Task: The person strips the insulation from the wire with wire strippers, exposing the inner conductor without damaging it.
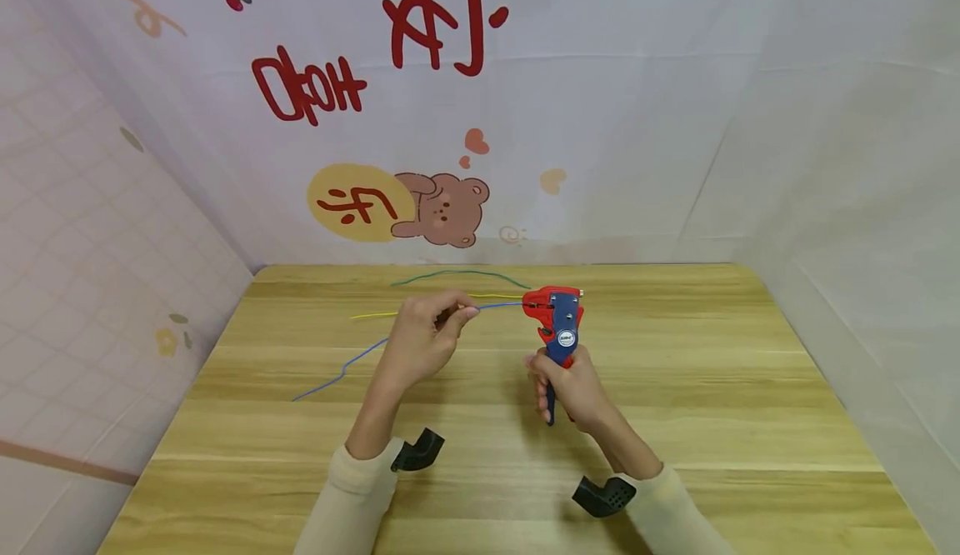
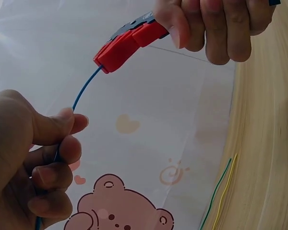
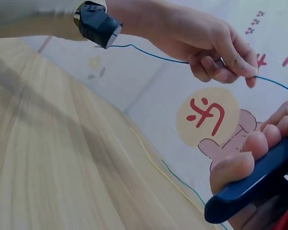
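Observation:
A blue wire (image 1: 495,306) runs from my left hand (image 1: 431,334) to the nose of a red and blue wire stripper (image 1: 564,322). Thumb and forefinger of the left hand pinch the wire, and its other end trails out to the lower left. My right hand (image 1: 573,384) grips the stripper's handles, holding the tool upright with its nose facing left. In the left wrist view the wire's tip goes into the red jaws (image 2: 120,50), so that end is hidden. The right wrist view shows the fingers curled round the blue handle (image 3: 252,179).
Behind the hands, a yellow wire (image 1: 373,316) and a green wire (image 1: 461,272) lie on the wooden table (image 1: 690,388). A white printed cloth (image 1: 622,122) rises at the table's back edge. Black wrist cameras (image 1: 420,450) sit at both cuffs.

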The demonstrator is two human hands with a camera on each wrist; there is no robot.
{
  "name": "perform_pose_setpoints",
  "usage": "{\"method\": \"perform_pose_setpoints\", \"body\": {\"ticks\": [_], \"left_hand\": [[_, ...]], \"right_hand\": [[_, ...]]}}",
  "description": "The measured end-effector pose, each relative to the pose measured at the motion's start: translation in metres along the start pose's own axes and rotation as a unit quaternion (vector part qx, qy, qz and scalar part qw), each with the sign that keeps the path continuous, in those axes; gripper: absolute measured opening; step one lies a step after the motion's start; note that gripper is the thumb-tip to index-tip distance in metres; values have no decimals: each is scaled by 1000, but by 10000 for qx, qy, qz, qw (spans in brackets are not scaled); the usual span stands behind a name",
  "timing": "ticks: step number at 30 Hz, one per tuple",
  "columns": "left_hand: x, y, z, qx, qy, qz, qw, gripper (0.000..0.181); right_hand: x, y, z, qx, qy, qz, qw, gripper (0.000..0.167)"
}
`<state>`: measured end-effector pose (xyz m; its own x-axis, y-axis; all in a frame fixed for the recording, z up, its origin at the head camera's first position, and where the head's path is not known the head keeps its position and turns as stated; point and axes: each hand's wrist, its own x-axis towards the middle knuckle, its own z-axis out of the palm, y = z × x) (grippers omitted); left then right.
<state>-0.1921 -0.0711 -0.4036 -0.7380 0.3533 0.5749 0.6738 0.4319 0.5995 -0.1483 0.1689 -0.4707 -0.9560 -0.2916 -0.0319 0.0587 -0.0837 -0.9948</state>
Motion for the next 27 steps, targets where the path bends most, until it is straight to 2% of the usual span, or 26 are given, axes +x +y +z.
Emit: {"method": "perform_pose_setpoints", "body": {"ticks": [7,13,21,27], "left_hand": [[-3,-1,-1,213,-101,-235,9994,11],[-2,-1,-4,57,-113,-213,9997,11],[-3,0,-10,130,-77,-235,9996,10],[-2,2,-13,113,-104,-181,9997,10]], "right_hand": [[1,1,-6,200,-353,309,9987,33],[0,-8,-7,207,-546,340,9977,31],[-4,-18,-3,272,-795,360,9958,27],[-5,-21,-4,395,-942,335,9942,30]]}}
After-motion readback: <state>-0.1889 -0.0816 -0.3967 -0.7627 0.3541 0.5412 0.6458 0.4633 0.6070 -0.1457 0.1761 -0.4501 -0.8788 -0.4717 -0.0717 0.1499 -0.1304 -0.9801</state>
